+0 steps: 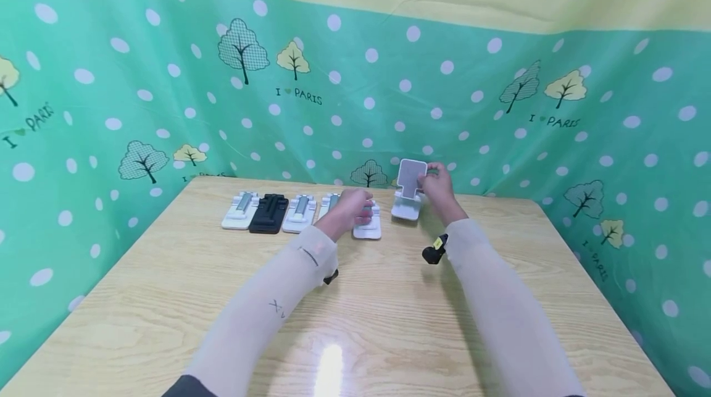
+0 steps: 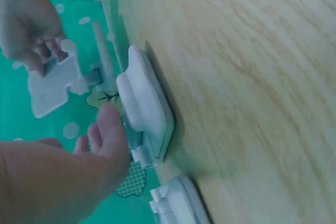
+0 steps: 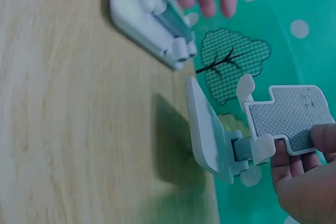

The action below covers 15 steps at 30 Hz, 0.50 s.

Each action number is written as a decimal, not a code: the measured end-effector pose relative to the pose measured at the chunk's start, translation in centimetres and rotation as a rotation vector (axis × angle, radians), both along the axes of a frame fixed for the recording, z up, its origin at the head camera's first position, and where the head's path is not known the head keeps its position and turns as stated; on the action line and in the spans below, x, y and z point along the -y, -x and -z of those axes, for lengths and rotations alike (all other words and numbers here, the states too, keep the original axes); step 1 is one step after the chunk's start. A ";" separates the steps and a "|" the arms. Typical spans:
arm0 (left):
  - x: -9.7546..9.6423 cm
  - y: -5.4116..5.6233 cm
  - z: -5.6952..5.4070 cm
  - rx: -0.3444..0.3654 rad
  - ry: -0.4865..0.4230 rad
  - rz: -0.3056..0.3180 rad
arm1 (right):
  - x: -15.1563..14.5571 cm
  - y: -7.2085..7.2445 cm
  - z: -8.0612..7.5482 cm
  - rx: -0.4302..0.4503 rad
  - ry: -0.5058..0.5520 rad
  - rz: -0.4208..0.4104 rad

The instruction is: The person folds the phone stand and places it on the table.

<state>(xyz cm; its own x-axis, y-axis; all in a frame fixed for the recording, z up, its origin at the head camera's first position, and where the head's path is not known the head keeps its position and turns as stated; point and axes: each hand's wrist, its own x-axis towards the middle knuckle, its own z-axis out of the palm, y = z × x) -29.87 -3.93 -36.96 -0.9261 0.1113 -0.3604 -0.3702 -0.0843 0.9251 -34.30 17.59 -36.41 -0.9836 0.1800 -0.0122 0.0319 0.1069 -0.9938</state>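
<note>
A white folding phone stand point(image 1: 406, 208) is unfolded at the right end of the row, its grey padded back plate point(image 3: 291, 116) raised. My right hand point(image 1: 440, 190) pinches that plate at its edge, thumb on the padded face and fingers behind. In the right wrist view the base is tilted and appears off the wooden surface, with a shadow beside it. My left hand point(image 1: 352, 207) hovers by a folded white phone stand point(image 1: 368, 230), its fingers loosely bent with nothing between them. Whether its fingertips touch that stand I cannot tell.
To the left, more folded stands lie in a row: a white stand point(image 1: 239, 215), a black stand point(image 1: 269, 215), another white stand point(image 1: 300, 215) and one partly hidden by my left hand. A green dotted cloth point(image 1: 311, 131) hangs behind the wooden table point(image 1: 389, 310).
</note>
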 end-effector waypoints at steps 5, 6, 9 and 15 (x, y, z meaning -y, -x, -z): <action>0.0 0.6 0.6 0.074 -0.131 -0.017 | 0.4 -0.5 -1.1 -0.001 0.086 -0.048; 0.0 0.7 0.7 0.082 -0.150 -0.021 | 0.4 -0.6 -1.3 0.004 0.088 -0.053; 0.0 0.9 0.9 0.097 -0.200 -0.022 | 0.7 -0.9 -1.9 0.003 0.099 -0.066; -0.1 0.9 1.2 0.126 -0.306 -0.014 | 1.8 -1.4 -2.8 -0.033 0.077 -0.114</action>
